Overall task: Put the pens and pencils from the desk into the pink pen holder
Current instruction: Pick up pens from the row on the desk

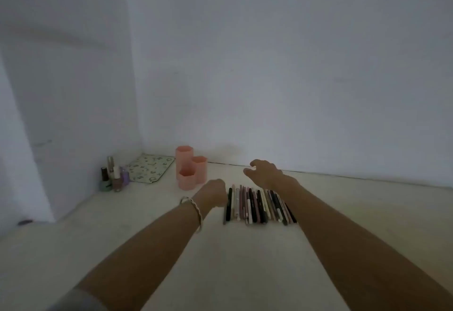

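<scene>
Both hands are reaching forward over the worktop (355,217), with two bare arms stretching out from the near edge. A bracelet (195,210) is sitting on the left wrist. The left hand (212,191) is hanging just beside the left end of the row of pens and pencils (257,206). It is bending down at the wrist, so its fingers are hiding, and I cannot tell if it is holding anything. The right hand (263,173) is floating just past the far tips of the row, palm down, with fingers loosely bent and nothing in them.

The pens and pencils are lying flat, side by side, close together. I think the job is only starting, and picking up is the step in hand. Next, a hand is going to need to come down, pinch one thin pen, and carry it left and back.

The pink pen holder (190,168) is standing upright behind the left hand, near the wall, and no pens are poking out of it. Far left, small bottles (112,176) and a spotty mat (149,168) are resting in the corner.
</scene>
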The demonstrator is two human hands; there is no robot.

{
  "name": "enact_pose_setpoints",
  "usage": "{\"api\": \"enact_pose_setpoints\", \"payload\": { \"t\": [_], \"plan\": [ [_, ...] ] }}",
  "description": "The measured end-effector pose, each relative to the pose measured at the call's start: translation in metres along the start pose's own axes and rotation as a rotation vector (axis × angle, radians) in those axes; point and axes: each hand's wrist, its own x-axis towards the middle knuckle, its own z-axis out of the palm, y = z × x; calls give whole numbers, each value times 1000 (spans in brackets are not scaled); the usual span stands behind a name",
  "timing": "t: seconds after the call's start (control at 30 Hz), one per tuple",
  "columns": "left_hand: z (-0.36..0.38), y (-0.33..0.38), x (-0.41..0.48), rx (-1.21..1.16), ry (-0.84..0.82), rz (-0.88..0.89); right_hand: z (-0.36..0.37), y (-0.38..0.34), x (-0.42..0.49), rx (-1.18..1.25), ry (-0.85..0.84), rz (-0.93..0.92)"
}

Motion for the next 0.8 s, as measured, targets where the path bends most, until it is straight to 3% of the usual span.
{"api": "enact_pose_setpoints", "payload": {
  "t": [0.57,0.73,0.8],
  "plan": [
    [59,-4,68,-144,36,-87,45,17,58,118,77,9],
    [46,-7,70,-80,15,-34,57,20,63,158,86,3],
    [22,-12,73,-70,80,33,60,17,67,154,90,-3]
  ]
}}
